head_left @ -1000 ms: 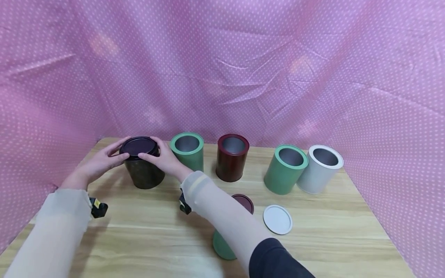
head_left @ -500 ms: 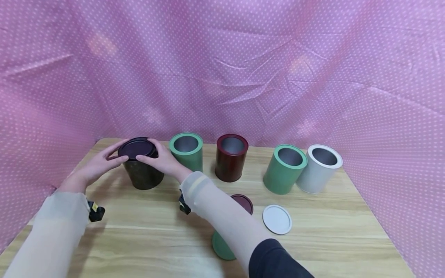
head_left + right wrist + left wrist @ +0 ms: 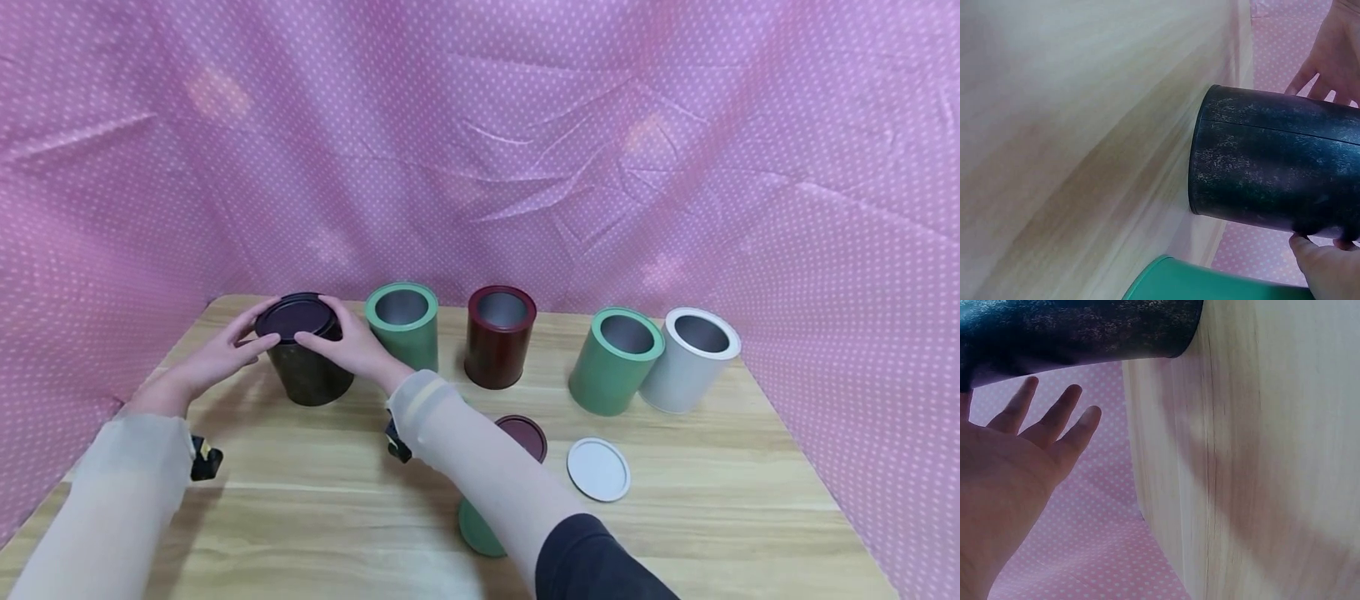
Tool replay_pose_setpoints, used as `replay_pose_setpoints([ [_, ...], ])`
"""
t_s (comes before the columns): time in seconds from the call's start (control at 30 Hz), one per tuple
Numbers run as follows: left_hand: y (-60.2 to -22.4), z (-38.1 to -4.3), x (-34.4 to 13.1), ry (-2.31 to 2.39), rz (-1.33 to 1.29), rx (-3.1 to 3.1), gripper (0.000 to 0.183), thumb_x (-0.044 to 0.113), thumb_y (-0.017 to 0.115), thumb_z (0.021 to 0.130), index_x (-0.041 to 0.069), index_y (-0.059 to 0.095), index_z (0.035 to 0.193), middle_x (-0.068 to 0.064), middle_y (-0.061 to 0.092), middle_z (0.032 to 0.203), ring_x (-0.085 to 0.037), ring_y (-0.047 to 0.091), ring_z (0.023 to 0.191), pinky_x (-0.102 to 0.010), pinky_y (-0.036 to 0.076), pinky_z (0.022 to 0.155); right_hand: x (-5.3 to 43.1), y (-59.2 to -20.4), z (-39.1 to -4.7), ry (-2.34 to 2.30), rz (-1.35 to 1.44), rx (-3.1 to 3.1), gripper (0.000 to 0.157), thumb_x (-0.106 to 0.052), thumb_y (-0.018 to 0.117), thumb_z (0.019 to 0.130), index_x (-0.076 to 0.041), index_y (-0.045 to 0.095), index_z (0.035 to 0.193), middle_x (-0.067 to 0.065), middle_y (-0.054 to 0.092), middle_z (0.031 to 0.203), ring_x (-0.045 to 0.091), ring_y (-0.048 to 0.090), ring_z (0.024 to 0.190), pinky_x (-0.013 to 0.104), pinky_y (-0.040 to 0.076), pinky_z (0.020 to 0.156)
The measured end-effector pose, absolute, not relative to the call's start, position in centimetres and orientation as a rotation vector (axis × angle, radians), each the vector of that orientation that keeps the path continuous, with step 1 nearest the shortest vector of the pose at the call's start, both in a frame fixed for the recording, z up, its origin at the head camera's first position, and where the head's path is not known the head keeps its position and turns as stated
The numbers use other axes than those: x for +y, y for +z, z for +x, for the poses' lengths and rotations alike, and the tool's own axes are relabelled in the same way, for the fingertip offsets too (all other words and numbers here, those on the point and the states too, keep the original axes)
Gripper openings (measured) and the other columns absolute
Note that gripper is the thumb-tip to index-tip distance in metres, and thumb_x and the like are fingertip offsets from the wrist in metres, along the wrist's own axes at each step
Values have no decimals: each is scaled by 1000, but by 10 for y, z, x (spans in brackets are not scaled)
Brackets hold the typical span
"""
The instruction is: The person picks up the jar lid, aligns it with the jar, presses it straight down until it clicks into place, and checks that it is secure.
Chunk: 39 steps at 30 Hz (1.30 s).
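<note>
A black can (image 3: 311, 372) stands upright at the table's left, its black lid (image 3: 297, 317) on top. My left hand (image 3: 217, 360) holds the lid's left edge, thumb at the near rim and index finger at the far rim. Opposite it, my right hand (image 3: 356, 340) grips the right edge the same way. In the left wrist view, three fingers of the left hand (image 3: 1016, 456) spread below the scuffed can wall (image 3: 1085, 331). The right wrist view shows the can's base (image 3: 1235, 156) on the table, with the right thumb (image 3: 1319, 259) near the upper wall.
A green can (image 3: 411, 333) stands right beside my right hand, then a dark red can (image 3: 500, 350). Farther right are another green can (image 3: 611, 375) and a white can (image 3: 686, 375). Red (image 3: 528, 435), white (image 3: 598, 469) and green lids (image 3: 477, 533) lie nearer, two partly behind my right forearm.
</note>
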<state>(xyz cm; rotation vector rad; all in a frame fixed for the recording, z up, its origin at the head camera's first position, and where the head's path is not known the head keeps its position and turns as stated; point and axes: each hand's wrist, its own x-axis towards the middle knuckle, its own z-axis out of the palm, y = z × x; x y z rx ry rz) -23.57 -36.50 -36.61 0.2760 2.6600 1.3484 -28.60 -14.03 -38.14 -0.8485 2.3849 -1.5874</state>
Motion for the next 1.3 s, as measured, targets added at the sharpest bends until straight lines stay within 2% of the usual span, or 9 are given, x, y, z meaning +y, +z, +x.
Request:
replay_pose_setpoints([
  [0.1, -367, -235, -364, 1357, 308, 2667, 65, 32, 42, 104, 28, 4, 157, -29, 22, 154, -12, 41, 124, -18, 44, 87, -140, -383, -285, -1597, -830, 2387, 65, -44, 64, 91, -27, 36, 147, -4, 49, 143, 8, 47, 129, 27, 39, 108],
  [0.17, -369, -235, -364, 1390, 335, 2653, 64, 29, 42, 104, 27, 5, 157, -30, 23, 152, 4, 41, 114, -16, 45, 87, -140, -384, -284, -1597, -811, 2395, 65, -45, 64, 91, -28, 35, 147, -4, 48, 144, 9, 46, 130, 29, 39, 108],
  [0.23, -370, -234, -363, 1448, 361, 2618, 63, 27, 41, 105, 26, 6, 157, -31, 22, 151, 14, 39, 108, -12, 45, 87, -141, -385, -283, -1588, -794, 2404, 66, -46, 63, 91, -29, 33, 148, -3, 47, 145, 11, 45, 132, 30, 39, 108],
  [0.5, -375, -234, -362, 1564, 377, 2522, 64, 25, 41, 105, 27, 3, 157, -33, 14, 152, 19, 39, 106, -8, 44, 87, -142, -386, -281, -1567, -751, 2401, 67, -48, 61, 92, -32, 29, 149, -1, 44, 148, 14, 43, 134, 33, 38, 109],
  [0.7, -376, -236, -360, 1562, 392, 2510, 64, 25, 39, 106, 29, -1, 156, -36, 9, 152, 15, 37, 108, -15, 49, 87, -141, -385, -280, -1551, -734, 2413, 67, -48, 60, 92, -33, 29, 149, -1, 43, 149, 14, 43, 135, 34, 38, 109],
  [0.83, -375, -237, -359, 1516, 387, 2536, 65, 26, 37, 106, 29, -4, 156, -35, 11, 151, 2, 40, 118, -37, 52, 95, -141, -384, -280, -1550, -725, 2407, 66, -49, 60, 92, -33, 29, 149, -1, 44, 149, 14, 44, 135, 36, 39, 109],
  [0.97, -375, -240, -359, 1492, 375, 2538, 65, 26, 36, 106, 28, -6, 155, -34, 11, 151, -23, 38, 129, -56, 44, 99, -142, -383, -283, -1535, -719, 2412, 67, -49, 59, 92, -33, 28, 149, -1, 45, 147, 15, 45, 134, 36, 40, 109],
  [1.13, -374, -243, -359, 1493, 371, 2523, 65, 25, 35, 106, 25, -8, 155, -35, 9, 152, -45, 27, 133, -62, 40, 99, -143, -383, -286, -1527, -719, 2416, 66, -49, 59, 92, -33, 28, 149, 0, 46, 146, 15, 46, 132, 35, 40, 108],
  [1.3, -372, -247, -359, 1490, 369, 2503, 66, 25, 34, 107, 23, -10, 155, -35, 7, 152, -50, 22, 134, -62, 38, 100, -143, -380, -288, -1524, -703, 2410, 67, -49, 59, 92, -32, 28, 149, 1, 45, 147, 16, 46, 133, 36, 40, 108],
])
